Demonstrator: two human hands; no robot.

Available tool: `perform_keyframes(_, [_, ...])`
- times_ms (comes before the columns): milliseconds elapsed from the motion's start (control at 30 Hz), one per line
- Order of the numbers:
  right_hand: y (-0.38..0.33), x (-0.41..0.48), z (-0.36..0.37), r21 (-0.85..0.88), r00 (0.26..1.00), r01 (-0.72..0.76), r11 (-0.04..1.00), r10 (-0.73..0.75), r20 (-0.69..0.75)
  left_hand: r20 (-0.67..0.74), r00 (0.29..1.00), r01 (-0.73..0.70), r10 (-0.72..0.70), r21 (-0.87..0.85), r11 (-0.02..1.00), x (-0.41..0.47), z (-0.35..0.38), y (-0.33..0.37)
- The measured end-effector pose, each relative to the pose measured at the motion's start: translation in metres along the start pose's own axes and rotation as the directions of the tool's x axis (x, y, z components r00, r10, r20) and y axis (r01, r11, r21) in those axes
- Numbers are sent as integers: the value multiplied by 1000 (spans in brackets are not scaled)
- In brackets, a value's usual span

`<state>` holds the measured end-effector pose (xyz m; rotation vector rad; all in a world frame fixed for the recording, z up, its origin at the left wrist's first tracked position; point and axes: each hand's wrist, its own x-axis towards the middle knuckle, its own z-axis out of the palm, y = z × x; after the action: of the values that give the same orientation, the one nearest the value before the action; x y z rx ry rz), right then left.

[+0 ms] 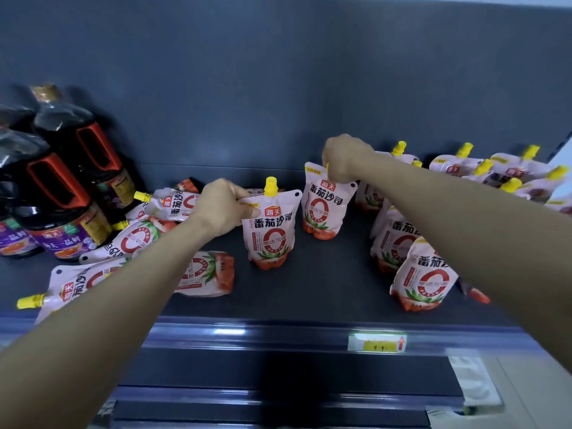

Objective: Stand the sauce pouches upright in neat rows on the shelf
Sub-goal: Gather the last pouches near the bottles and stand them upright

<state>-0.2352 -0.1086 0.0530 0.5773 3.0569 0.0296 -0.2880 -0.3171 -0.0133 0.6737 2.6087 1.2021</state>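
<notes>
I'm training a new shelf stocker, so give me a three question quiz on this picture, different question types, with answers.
1. True or false: the left hand grips the front upright pouch by a top corner.
2. What stands at the far left of the shelf? A dark bottles, B cans.
3. Fill in: the right hand pinches the rear upright pouch at its ____.
Key: 1 true; 2 A; 3 top.

Single head-worn wide-angle view, close to the shelf [309,301].
The camera looks forward and down from just in front of the shelf's front rail [247,331], above the price tag [377,342]. The shelf's back wall [278,72] fills the upper frame, and straight edges bow with the lens.
</notes>
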Motion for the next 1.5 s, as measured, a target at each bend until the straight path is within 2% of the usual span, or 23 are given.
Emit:
perform_keyframes(200, [10,16,0,17,999,15,1000,-14,-37,-34,998,43,-44,-38,998,3,8,5])
perform_keyframes(367, [16,21,-4,46,999,34,998,-34,0,-34,999,10,-10,-8,1000,11,24,21])
perform_keyframes(700, [40,7,-22,48,998,58,997,-59,8,74,995,-62,63,-14,998,32,66,64])
perform_keyframes(867, [46,1,-27,56,998,60,997,-58,-26,89,993,-68,72,-48,997,38,81,72])
perform_keyframes(1033, [42,-1,-36,136,993,94,986,-82,-90,118,986,-112,119,-60,992,33,73,69])
perform_keyframes(1100, [35,-1,-41,180,986,124,976,-101,-131,99,987,-115,123,-81,990,29,58,64])
perform_keyframes(1200, [13,0,-48,216,968,199,956,-158,-194,39,998,-49,57,-182,982,23,28,50])
perform_keyframes(1300, [-17,0,-52,220,942,288,932,-235,-241,-63,996,-61,55,-95,994,12,-9,30])
perform_keyframes(1400, [-48,0,-51,198,910,380,904,-327,-255,-136,990,15,-27,-92,996,-7,-44,5])
perform_keyframes(1500, [-81,1,-44,168,886,444,880,-403,-232,-191,978,89,-88,-5,996,-33,-71,-20])
